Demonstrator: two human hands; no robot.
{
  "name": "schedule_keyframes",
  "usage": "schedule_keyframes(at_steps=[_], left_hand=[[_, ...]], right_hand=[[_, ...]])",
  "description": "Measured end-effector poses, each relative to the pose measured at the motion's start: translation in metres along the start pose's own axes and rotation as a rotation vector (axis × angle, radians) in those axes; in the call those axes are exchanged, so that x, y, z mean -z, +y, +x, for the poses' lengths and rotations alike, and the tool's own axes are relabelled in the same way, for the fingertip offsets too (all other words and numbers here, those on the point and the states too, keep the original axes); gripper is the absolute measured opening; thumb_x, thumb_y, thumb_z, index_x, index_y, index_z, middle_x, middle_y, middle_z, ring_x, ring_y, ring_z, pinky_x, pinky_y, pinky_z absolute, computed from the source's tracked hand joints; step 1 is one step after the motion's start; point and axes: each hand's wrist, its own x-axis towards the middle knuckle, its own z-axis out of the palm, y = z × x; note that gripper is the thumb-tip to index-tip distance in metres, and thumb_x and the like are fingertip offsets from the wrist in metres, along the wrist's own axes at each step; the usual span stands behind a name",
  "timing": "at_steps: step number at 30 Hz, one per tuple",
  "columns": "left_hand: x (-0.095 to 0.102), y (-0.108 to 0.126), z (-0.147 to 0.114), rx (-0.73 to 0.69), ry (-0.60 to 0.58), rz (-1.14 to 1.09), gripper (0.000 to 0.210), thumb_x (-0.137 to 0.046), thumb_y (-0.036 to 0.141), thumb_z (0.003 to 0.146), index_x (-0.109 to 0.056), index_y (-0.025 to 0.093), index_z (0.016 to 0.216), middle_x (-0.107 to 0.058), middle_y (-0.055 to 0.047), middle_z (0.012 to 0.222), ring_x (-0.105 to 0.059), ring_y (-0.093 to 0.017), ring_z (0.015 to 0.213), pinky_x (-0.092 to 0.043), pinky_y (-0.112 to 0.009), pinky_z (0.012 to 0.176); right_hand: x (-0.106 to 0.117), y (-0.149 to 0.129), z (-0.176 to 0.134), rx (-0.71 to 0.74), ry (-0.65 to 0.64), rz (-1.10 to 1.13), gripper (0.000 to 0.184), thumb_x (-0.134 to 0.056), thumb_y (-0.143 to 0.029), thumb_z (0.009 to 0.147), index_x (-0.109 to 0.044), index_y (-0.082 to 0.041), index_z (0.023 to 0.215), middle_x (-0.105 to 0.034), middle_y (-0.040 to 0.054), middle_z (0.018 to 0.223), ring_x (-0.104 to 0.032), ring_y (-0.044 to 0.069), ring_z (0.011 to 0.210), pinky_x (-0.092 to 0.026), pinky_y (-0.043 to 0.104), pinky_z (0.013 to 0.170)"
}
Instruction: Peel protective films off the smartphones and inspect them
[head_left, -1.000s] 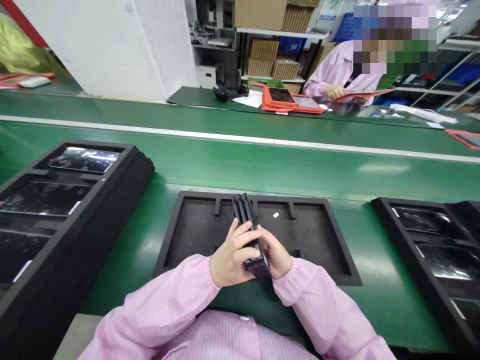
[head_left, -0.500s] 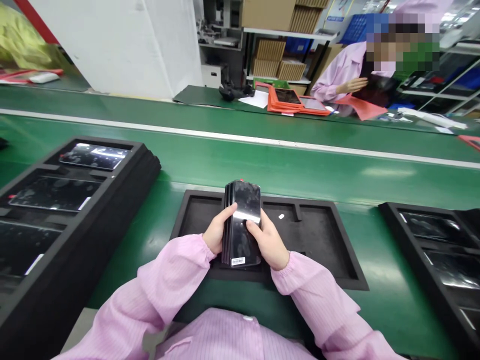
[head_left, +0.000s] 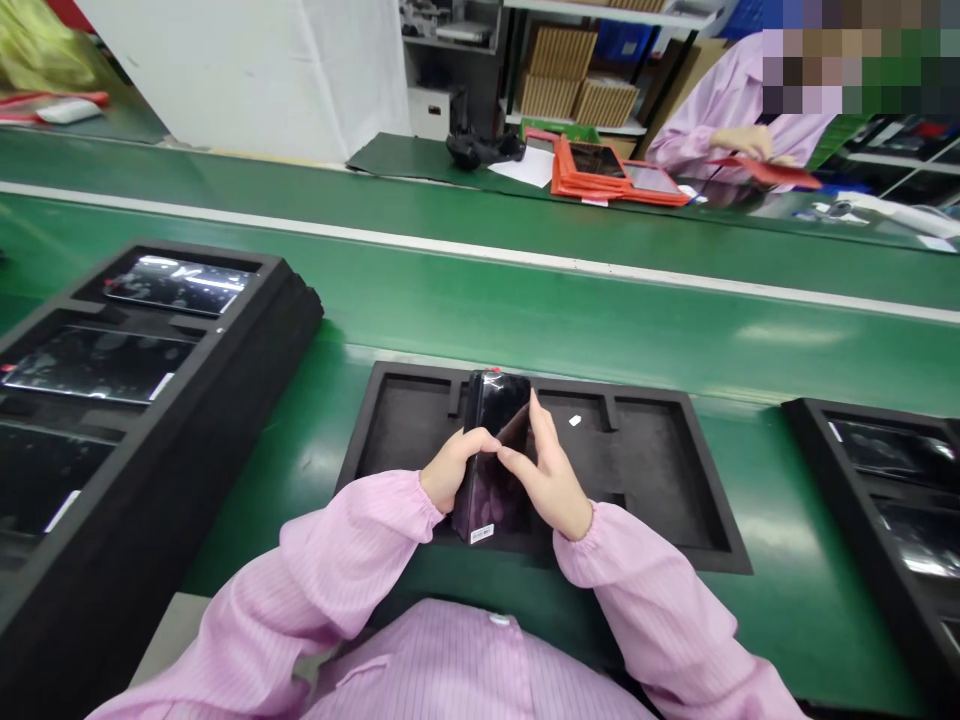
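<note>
Fingers [head_left: 480, 441] of left hand [head_left: 450, 470] wrapped the phone stack [head_left: 491, 455] from its left edge; right hand [head_left: 551, 475] closed on its right edge. Versus half a second earlier, stack sat lower, held over the empty foam tray [head_left: 660, 470]. Loaded trays [head_left: 225, 340] flanked both sides; counter [head_left: 525, 320] beyond open.

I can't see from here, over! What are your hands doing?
Left hand and right hand grip stack of phones. Held above empty foam tray. Nothing blocking.
</note>
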Motion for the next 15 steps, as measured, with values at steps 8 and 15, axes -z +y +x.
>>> schedule_keyframes(at_steps=[8, 15], left_hand=[[-0.001, -0.010, 0.004, -0.312, -0.059, 0.357, 0.083, -0.073, 0.028, 0.074, -0.030, 0.024, 0.144, -0.049, -0.009, 0.143, -0.047, -0.027, 0.133, -0.034, -0.041, 0.114], [0.012, -0.001, 0.009, -0.435, -0.222, 0.700, 0.125, -0.081, 0.040, 0.073, 0.015, 0.025, 0.152, -0.018, -0.020, 0.159, -0.023, -0.032, 0.148, -0.020, -0.053, 0.120]], right_hand=[[0.009, -0.020, 0.024, -0.052, -0.041, 0.200, 0.088, -0.064, -0.051, 0.081, -0.020, -0.032, 0.155, -0.037, 0.0103, 0.149, -0.047, 0.027, 0.127, -0.039, 0.050, 0.109], [-0.003, -0.030, 0.041, -0.067, 0.022, 0.213, 0.039, -0.067, -0.036, 0.080, -0.060, -0.025, 0.117, -0.061, 0.0047, 0.112, -0.062, 0.019, 0.093, -0.053, 0.039, 0.089]])
